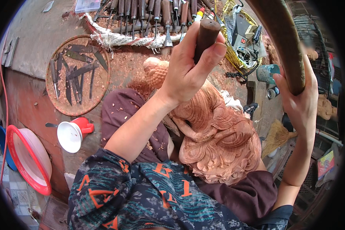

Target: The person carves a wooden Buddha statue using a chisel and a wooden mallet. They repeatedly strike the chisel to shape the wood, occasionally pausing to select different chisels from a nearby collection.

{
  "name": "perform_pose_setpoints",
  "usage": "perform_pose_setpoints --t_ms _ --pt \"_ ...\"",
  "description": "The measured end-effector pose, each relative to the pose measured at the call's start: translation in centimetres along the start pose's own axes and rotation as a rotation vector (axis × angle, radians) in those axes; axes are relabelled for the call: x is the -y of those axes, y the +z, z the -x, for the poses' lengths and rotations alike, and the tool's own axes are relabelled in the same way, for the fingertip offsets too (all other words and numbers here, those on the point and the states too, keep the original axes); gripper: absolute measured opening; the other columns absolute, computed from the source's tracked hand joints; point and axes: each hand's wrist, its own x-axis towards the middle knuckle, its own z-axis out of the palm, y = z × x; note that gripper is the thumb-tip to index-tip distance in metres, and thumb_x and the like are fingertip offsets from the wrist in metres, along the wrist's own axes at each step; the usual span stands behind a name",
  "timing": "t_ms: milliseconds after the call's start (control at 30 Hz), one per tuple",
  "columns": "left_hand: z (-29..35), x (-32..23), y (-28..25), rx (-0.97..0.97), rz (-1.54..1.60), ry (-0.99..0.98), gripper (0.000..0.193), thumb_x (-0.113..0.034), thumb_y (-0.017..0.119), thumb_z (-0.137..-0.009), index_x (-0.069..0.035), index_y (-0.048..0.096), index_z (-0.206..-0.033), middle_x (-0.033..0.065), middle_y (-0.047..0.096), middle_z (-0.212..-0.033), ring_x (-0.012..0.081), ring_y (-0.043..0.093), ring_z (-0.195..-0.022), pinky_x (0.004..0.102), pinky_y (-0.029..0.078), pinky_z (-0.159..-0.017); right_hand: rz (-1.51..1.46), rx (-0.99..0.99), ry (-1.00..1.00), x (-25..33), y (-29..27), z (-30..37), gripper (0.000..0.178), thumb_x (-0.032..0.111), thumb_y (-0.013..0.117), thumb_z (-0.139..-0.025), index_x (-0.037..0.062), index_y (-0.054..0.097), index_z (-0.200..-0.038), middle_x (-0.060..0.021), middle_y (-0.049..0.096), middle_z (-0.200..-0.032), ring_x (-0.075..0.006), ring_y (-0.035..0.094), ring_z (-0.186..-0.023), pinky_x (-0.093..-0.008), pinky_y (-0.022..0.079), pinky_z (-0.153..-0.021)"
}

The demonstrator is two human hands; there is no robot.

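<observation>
My left hand (184, 74) is wrapped round the dark wooden handle (208, 32) of a carving chisel, its flat butt end facing up; the blade is hidden behind the hand. Below it a carved wooden figure (214, 119) lies across my lap, its beaded head toward the far left and deep folds cut over its body. On the right, my right hand (301, 94) grips the lower end of a thick wooden club-like mallet (289, 42), which is raised and runs out of the top of the picture. The mallet is apart from the chisel.
Several chisels (142, 15) lie in a row at the back, behind a white rope roll (122, 40). A round tray (50, 90) of blades stands at left, near a red-and-white cup (69, 137) and a pink-red basin (30, 161). Right are a yellow wire basket (230, 57) and a hand broom (278, 136).
</observation>
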Motion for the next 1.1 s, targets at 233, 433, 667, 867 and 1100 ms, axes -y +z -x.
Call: perform_pose_setpoints --t_ms 233,433,667,867,1100 --pt "0.2 0.0 0.0 -0.030 0.085 -0.009 0.020 -0.023 0.059 -0.097 -0.004 0.053 -0.101 -0.0033 0.052 -0.071 0.0051 0.048 -0.064 0.0221 0.039 -0.058 -0.042 0.085 0.000 0.6 0.7 -0.3 0.053 -0.010 0.060 -0.080 -0.0011 0.050 -0.132 -0.0190 0.061 -0.124 -0.0283 0.059 -0.119 -0.0359 0.044 -0.100" --pt "0.4 -0.3 -0.6 -0.015 -0.022 0.182 0.035 -0.036 0.040 -0.104 -0.003 0.049 -0.111 -0.0006 0.045 -0.064 0.0051 0.036 -0.048 0.0216 0.028 -0.042 -0.091 0.012 0.007 -0.1 0.7 0.5 0.048 -0.002 0.068 -0.081 -0.0016 0.052 -0.127 -0.0123 0.061 -0.113 -0.0183 0.057 -0.106 -0.0303 0.043 -0.091" --pt "0.1 -0.2 -2.7 -0.077 0.255 -0.002 0.042 -0.051 0.037 -0.102 -0.011 0.048 -0.102 -0.0036 0.034 -0.055 0.0037 0.023 -0.041 0.0214 0.019 -0.038 -0.401 0.036 0.278 0.6 0.7 1.1 0.038 0.000 0.072 -0.081 -0.0015 0.055 -0.115 0.0000 0.057 -0.082 -0.0063 0.052 -0.071 -0.0216 0.044 -0.063" --pt "-0.1 0.1 -2.7 -0.044 0.280 -0.013 0.043 -0.052 0.036 -0.102 -0.011 0.048 -0.100 -0.0037 0.033 -0.054 0.0030 0.022 -0.040 0.0209 0.019 -0.038 -0.440 0.039 0.249 1.1 0.7 0.7 0.027 -0.003 0.071 -0.081 -0.0001 0.056 -0.102 0.0009 0.054 -0.078 -0.0056 0.050 -0.068 -0.0216 0.042 -0.060" --pt "-0.1 0.3 -2.7 -0.015 0.314 -0.001 0.043 -0.051 0.036 -0.102 -0.010 0.049 -0.099 -0.0038 0.034 -0.053 0.0028 0.023 -0.039 0.0204 0.019 -0.037 -0.447 0.018 0.210 1.4 0.9 0.6 0.024 -0.004 0.072 -0.079 0.0003 0.056 -0.097 0.0007 0.054 -0.077 -0.0058 0.049 -0.067 -0.0221 0.041 -0.059"
